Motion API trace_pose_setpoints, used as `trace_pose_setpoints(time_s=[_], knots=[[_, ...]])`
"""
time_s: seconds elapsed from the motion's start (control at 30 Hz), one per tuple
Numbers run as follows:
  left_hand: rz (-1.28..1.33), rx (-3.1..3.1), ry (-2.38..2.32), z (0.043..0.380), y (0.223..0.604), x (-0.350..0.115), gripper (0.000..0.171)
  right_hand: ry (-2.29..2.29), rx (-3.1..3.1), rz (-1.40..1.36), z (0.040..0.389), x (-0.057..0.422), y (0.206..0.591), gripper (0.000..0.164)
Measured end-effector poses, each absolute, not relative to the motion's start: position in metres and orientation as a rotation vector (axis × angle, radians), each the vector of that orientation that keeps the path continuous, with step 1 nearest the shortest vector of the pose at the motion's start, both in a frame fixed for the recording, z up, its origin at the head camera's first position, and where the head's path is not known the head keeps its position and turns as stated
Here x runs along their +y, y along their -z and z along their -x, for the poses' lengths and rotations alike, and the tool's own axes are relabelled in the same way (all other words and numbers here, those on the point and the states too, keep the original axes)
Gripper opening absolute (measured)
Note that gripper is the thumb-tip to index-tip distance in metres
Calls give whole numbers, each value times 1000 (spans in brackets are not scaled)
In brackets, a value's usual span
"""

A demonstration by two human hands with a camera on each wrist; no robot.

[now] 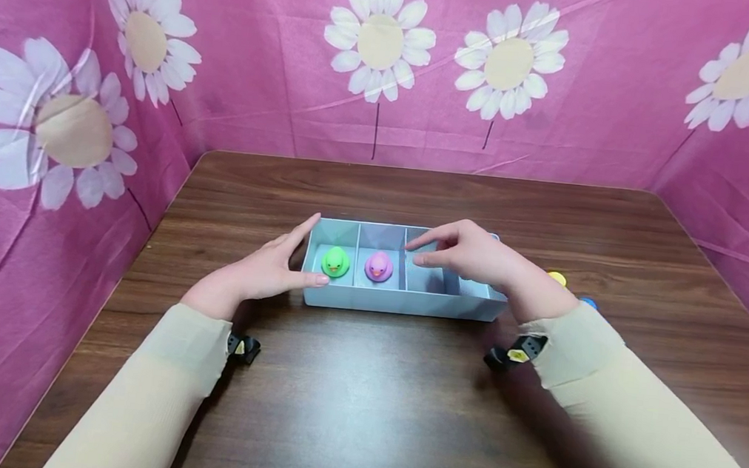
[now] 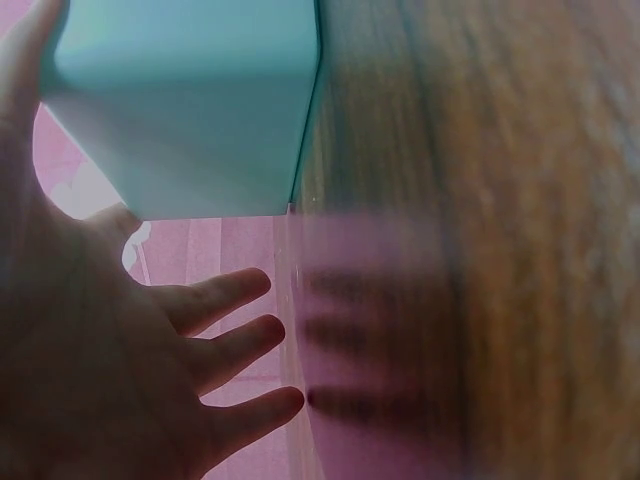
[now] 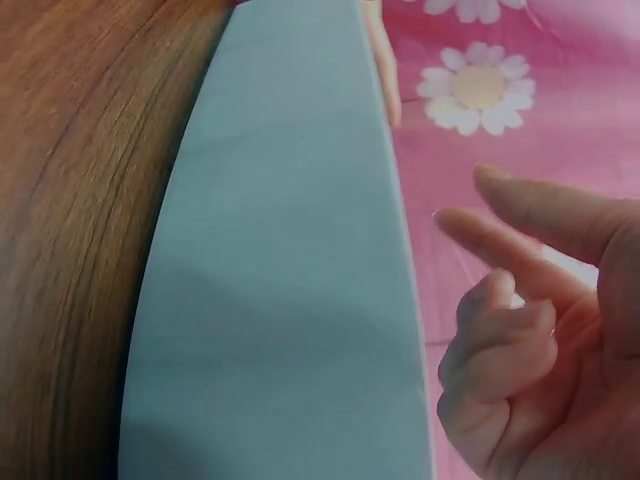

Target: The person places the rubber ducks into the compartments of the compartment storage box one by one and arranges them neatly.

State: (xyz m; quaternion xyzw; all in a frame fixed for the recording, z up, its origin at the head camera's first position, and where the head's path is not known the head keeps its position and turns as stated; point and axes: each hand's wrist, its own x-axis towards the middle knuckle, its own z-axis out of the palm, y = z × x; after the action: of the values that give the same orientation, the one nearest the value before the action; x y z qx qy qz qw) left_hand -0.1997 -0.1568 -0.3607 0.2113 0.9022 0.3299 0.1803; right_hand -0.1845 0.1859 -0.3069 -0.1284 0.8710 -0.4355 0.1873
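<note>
A pale blue divided box (image 1: 402, 302) lies lengthwise across the table. A green rubber duck (image 1: 335, 262) sits in its leftmost compartment and a purple rubber duck (image 1: 379, 266) in the one beside it. My left hand (image 1: 268, 265) holds the box's left end between thumb and index finger; in the left wrist view the other fingers (image 2: 235, 352) stretch out beside the end wall. Over the compartment right of the purple duck hovers my right hand (image 1: 469, 251). Its thumb and index finger are extended apart with nothing between them, and the other fingers (image 3: 497, 350) are curled in.
To the right of the box, partly behind my right forearm, are a small yellow object (image 1: 557, 278) and a blue one (image 1: 588, 302). A pink cloth with large white daisies (image 1: 380, 41) hangs behind and beside the wooden table (image 1: 347, 395).
</note>
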Motion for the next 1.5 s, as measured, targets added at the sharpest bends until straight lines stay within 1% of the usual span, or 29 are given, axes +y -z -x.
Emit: trace_pose_setpoints(time_s=[0.23, 0.37, 0.47, 0.7, 0.87, 1.0, 1.2, 1.5], knots=[[-586, 2554, -905, 200, 362, -156, 106, 1338, 2544, 340, 161, 238, 292, 35], [-595, 2553, -908, 201, 362, -155, 106, 1344, 2623, 215, 147, 271, 286, 35], [-594, 2549, -917, 201, 361, -156, 106, 1363, 2656, 126, 138, 294, 284, 34], [-584, 2535, -943, 199, 362, -160, 106, 1363, 2728, 96, 126, 336, 285, 30], [-588, 2544, -937, 199, 363, -161, 105, 1384, 2712, 94, 121, 355, 295, 27], [-587, 2548, -926, 199, 364, -161, 105, 1416, 2680, 95, 118, 366, 305, 28], [-585, 2547, -925, 200, 364, -160, 105, 1433, 2666, 6, 116, 374, 316, 25], [-605, 2541, -939, 200, 363, -157, 105, 1416, 2654, -30, 115, 383, 327, 22]])
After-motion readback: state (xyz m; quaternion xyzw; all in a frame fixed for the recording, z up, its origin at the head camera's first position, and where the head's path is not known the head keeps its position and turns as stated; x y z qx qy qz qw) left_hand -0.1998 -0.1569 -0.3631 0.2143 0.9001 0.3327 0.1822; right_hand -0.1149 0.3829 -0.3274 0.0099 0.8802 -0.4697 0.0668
